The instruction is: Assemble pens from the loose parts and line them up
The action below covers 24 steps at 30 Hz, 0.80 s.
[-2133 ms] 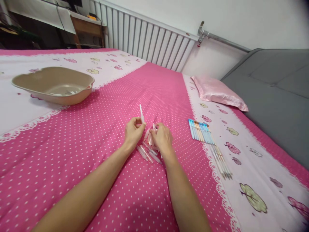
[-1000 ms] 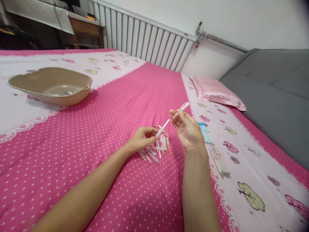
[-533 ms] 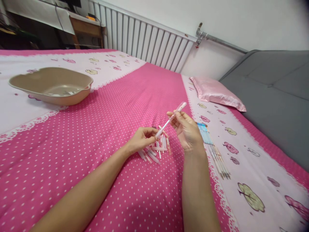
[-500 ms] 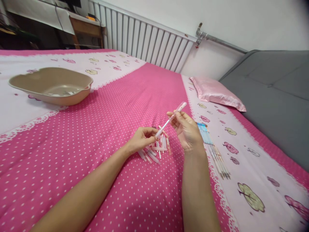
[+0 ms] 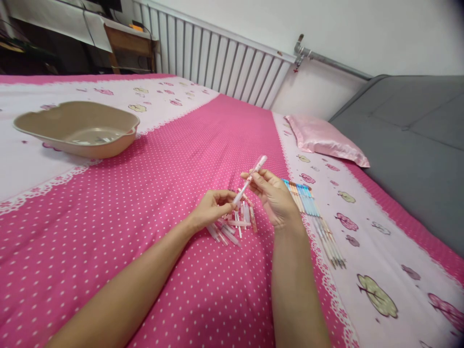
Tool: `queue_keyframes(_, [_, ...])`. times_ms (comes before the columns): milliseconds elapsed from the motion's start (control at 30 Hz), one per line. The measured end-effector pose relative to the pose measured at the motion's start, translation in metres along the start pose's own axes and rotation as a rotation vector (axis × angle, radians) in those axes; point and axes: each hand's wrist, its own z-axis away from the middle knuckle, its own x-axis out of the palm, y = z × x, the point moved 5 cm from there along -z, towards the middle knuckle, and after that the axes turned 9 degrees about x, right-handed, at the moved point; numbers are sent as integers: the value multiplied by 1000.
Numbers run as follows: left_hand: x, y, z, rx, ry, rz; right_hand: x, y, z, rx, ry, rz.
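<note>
Bed (image 5: 145, 203), pink dotted cover: beige basin (image 5: 78, 128), pen-part pile (image 5: 234, 222), pen row (image 5: 313, 217), pink pillow (image 5: 326, 140).

Beige basin (image 5: 76, 126) on the bedspread (image 5: 145, 193); pink pillow (image 5: 326, 140), white radiator (image 5: 217, 63), grey sofa (image 5: 416, 145).

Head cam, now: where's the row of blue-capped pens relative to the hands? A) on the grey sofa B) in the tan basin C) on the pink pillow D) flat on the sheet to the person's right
D: the blue-capped pens lie side by side on the sheet, just right of the right hand.
</note>
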Motion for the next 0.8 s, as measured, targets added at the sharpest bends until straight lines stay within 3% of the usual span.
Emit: queue_keyframes(800, [-2,-3,-1,14,6,69,1,6,-3,27,-98,82])
